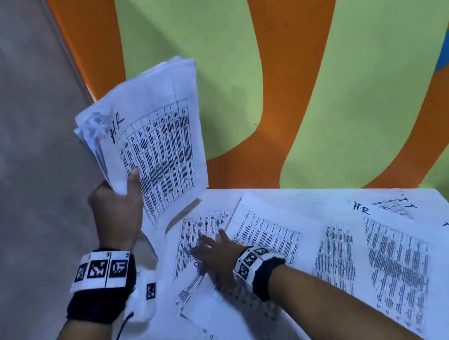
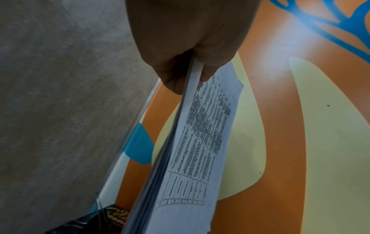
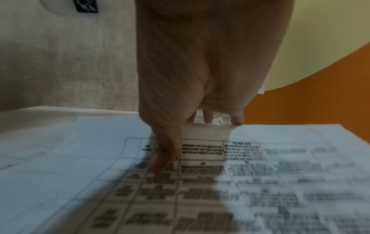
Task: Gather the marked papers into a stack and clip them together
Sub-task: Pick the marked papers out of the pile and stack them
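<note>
An orange, green and blue patterned desk (image 1: 305,76) fills the far side, and loose white printed sheets (image 1: 375,249), some hand-marked "H.R", cover its near right part. At the left, a thick stack of white printed papers (image 1: 154,139) marked "H.R" stands lifted above the desk, the left hand (image 1: 116,206) with its grip pinched closed on its lower edge. The right hand (image 1: 215,254) lies flat, fingers straight, on a table-printed sheet (image 1: 194,232) at the near centre.

wall: an orange, pale green and blue painted wall (image 1: 302,56) is rising behind the desk.
floor: grey concrete floor (image 1: 9,143) is showing at left.
packet: a dark printed packet (image 2: 96,221) is lying low by the wall.
</note>
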Demonstrator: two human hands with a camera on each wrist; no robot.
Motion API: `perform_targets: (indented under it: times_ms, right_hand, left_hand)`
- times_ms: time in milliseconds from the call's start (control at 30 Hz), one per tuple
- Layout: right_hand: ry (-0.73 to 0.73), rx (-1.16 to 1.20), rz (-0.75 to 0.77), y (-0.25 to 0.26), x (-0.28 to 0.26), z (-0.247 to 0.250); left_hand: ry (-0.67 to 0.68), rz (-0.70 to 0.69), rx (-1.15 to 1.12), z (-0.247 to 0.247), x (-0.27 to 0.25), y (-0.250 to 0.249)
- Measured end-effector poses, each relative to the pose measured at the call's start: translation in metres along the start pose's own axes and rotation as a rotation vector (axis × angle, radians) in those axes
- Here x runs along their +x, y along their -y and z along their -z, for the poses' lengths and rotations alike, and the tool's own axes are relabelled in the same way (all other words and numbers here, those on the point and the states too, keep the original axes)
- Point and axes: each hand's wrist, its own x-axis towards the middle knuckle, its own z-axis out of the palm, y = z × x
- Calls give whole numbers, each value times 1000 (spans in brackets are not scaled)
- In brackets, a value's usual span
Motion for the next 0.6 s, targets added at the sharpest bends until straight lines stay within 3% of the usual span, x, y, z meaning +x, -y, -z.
perform_targets:
  times_ms: [167,300,367,600]
  right_hand:
    - [17,-177,91,4,6,15]
    - [-195,35,84,6,-3,17]
    - [-227,100,79,0,-14,21]
    - [-146,-233,164,-23,-25,46]
  left_hand:
    - [-5,8,9,6,3,4]
    - [12,-11,-8,5,7,8]
    - [8,8,-22,4,9,13]
    - [-40,26,-56,1,17,23]
